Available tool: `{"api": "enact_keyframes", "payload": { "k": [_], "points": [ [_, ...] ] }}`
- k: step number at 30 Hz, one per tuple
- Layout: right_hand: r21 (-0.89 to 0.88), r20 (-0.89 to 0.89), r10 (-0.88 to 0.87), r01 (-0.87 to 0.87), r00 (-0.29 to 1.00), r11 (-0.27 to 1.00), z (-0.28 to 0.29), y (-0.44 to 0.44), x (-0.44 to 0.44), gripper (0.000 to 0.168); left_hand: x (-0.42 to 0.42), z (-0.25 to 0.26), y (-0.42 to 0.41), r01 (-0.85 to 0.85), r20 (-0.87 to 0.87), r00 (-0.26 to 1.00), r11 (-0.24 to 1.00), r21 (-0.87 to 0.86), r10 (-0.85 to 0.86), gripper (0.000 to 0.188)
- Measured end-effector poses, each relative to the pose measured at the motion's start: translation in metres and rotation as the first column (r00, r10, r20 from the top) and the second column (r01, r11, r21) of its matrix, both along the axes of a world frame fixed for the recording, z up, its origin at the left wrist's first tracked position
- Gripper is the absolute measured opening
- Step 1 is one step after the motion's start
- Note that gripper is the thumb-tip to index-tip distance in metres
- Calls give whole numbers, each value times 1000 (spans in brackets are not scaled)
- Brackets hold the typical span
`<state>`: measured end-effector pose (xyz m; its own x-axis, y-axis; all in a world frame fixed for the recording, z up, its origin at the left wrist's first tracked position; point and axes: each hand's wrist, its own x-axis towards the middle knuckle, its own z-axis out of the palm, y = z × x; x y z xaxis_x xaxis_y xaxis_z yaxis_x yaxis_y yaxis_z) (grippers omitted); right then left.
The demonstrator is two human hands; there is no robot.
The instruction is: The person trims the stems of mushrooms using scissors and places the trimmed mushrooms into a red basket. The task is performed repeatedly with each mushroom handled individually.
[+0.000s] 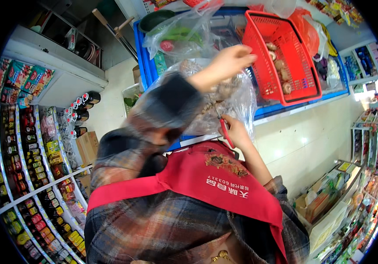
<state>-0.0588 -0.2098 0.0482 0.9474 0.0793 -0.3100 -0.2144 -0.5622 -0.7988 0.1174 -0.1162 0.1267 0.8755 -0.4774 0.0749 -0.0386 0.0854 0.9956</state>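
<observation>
My left hand, slightly blurred, hovers by the near left side of a red plastic shopping basket; its fingers are loosely bent and apart, with nothing visible in them. Several brown mushrooms lie inside the basket. My right hand grips red-handled scissors, their blades pointing away from me over a large clear plastic bag. Brown mushroom pieces show in the open bag, partly hidden by my left forearm.
Beneath the bag and basket is a blue-rimmed display case. Another clear bag with green vegetables lies at its far left, beside a dark green bowl. Red plastic bags sit behind the basket. Shelves of packaged goods stand to my left.
</observation>
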Motion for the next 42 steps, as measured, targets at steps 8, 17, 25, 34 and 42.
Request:
{"api": "enact_keyframes", "payload": {
  "k": [8, 17, 25, 34, 42],
  "points": [
    [3, -14, 124, -124, 992, 992, 3, 16, 17, 45, -85, -136, 182, -328, 455, 883, 542, 774, -116, 18],
    [-33, 89, 244, -242, 966, 970, 10, 45, 28, 33, -114, -164, 170, -495, 573, 758, 297, 816, -312, 20],
    [-23, 30, 209, -208, 978, 978, 15, 38, 21, 38, -120, -163, 161, -442, 528, 810, 325, 836, -255, 14],
    [230, 43, 95, -103, 995, 968, 7, 32, 12, 48, -130, -100, 170, -234, -325, 926, 968, -88, 194, 13],
    [405, -74, 117, -78, 990, 911, 22, 56, 16, 48, -148, -86, 186, -488, -659, 723, 828, -275, 208, 23]
  ]
}}
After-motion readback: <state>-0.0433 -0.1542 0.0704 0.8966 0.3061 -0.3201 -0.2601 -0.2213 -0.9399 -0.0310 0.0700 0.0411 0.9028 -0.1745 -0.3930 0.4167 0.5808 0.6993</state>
